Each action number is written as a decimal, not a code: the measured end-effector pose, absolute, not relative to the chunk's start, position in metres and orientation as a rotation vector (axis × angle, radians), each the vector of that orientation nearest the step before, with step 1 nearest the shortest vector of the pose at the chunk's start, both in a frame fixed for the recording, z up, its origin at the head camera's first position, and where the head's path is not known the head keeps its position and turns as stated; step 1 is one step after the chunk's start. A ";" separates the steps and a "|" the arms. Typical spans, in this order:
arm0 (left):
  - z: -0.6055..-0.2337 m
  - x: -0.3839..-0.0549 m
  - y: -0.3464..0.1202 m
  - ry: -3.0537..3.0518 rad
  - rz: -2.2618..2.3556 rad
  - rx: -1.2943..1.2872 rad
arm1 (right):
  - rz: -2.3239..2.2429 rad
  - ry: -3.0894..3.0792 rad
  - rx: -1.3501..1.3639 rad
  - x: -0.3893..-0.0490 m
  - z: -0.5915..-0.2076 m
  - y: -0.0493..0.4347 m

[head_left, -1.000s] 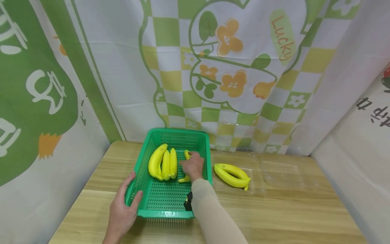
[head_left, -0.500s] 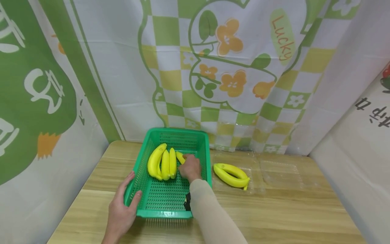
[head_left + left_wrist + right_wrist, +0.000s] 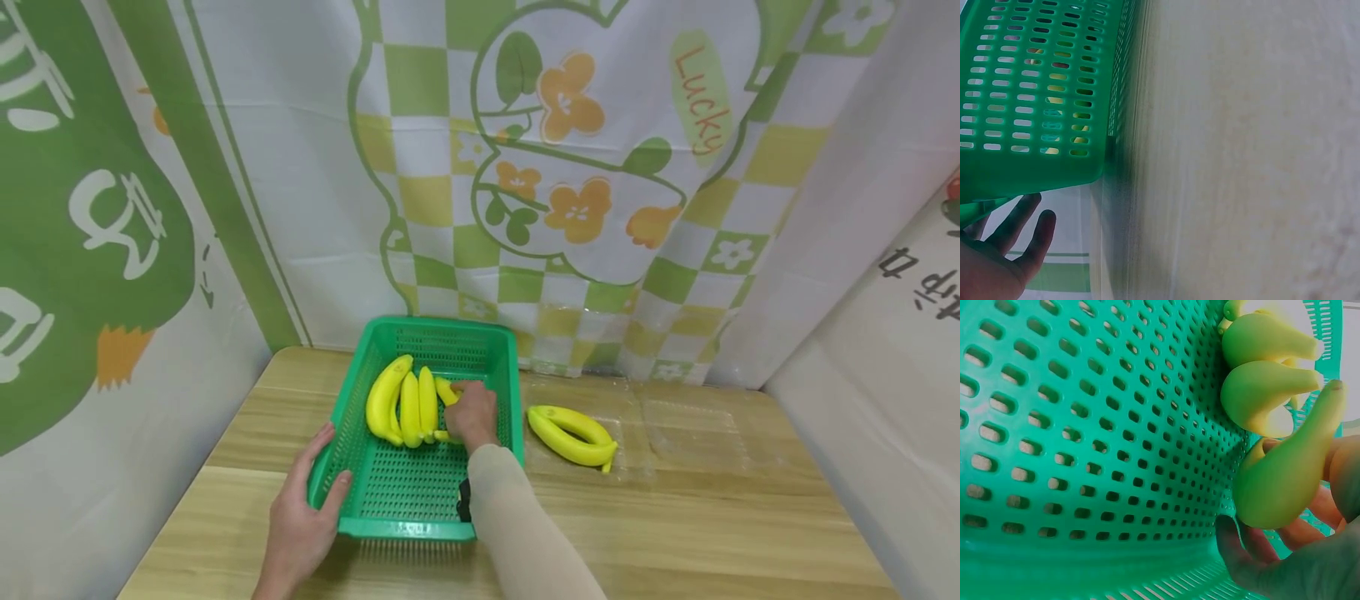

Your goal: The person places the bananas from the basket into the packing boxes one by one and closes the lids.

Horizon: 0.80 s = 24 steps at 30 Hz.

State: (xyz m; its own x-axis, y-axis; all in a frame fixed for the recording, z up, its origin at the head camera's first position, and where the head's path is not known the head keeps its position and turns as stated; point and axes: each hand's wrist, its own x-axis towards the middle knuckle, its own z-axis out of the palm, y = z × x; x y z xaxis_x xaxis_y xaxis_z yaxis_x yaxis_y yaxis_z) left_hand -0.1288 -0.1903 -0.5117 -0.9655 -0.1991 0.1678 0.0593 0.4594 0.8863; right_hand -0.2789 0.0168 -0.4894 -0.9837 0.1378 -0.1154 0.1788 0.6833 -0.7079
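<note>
My right hand reaches into a green perforated basket and grips a yellow banana, partly hidden under the hand in the head view. In the right wrist view, the fingers and thumb wrap round this banana, whose narrow tip points up. Just left of it, several bananas lie side by side in the basket, the held one close against the nearest. At the basket's front left, my left hand holds the rim, thumb over the edge and fingers spread along the outer wall.
Right of the basket, two more bananas lie on a clear plastic sheet or tray on the wooden table. Another clear plastic piece lies farther right. A patterned curtain hangs right behind the table.
My right hand has shifted slightly left inside the basket, bringing the held banana up to the row of other bananas. The left hand has stayed on the basket rim.
</note>
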 end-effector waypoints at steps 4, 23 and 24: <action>-0.513 -0.129 -0.190 -2.462 -1.505 0.110 | -1.328 2.815 0.312 -0.278 -0.488 0.017; -0.512 -0.128 -0.189 -2.484 -1.459 0.149 | -1.736 2.744 0.369 -0.276 -0.478 0.013; -0.511 -0.128 -0.189 -2.484 -1.461 0.149 | -1.739 2.740 0.364 -0.276 -0.477 0.013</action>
